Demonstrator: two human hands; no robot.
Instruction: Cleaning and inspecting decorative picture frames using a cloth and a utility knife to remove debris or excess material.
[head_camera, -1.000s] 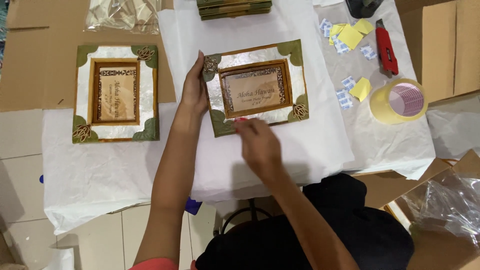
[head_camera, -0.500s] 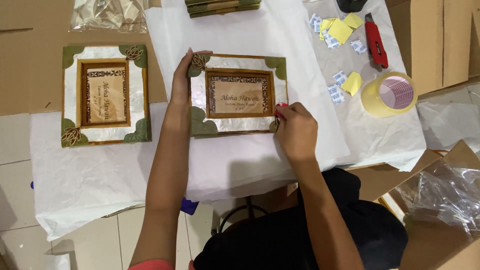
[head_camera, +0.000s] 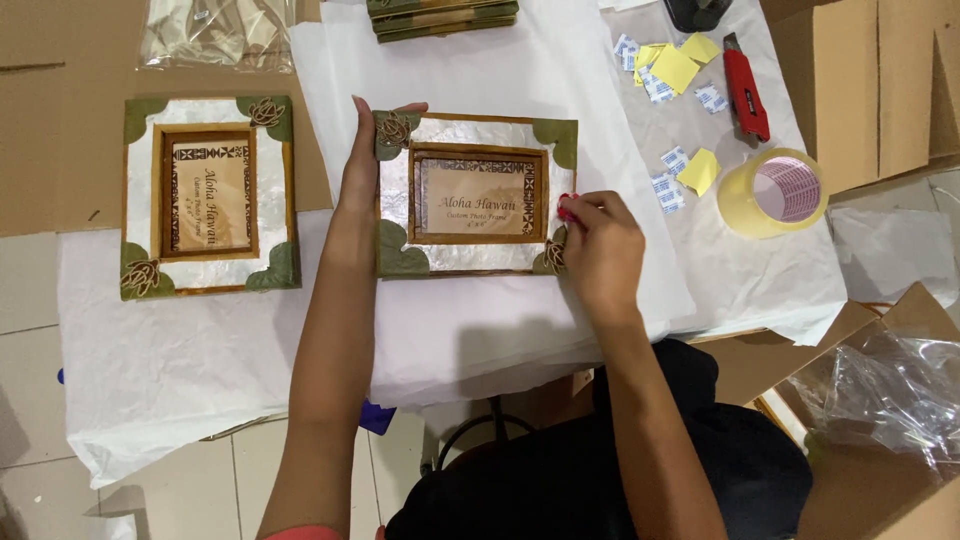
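Observation:
A decorated photo frame (head_camera: 478, 195) with pearly panels, green corners and small turtle ornaments lies flat on white tissue paper (head_camera: 500, 300). My left hand (head_camera: 368, 150) grips its left edge, thumb hooked over the top left corner. My right hand (head_camera: 597, 250) holds the lower right corner, fingertips pressing on the frame's right side. A second matching frame (head_camera: 208, 197) lies upright-turned to the left, touched by neither hand.
A roll of clear tape (head_camera: 772, 192) stands at the right, a red box cutter (head_camera: 745, 98) behind it, with yellow and white paper scraps (head_camera: 672, 68) around. Several stacked frames (head_camera: 442, 16) sit at the back. Plastic bags (head_camera: 215, 32) and cardboard boxes (head_camera: 870, 80) flank the work area.
The frame was tilted and now lies squared on the paper. My right hand moved from its bottom edge to the right corner. My left hand kept its hold.

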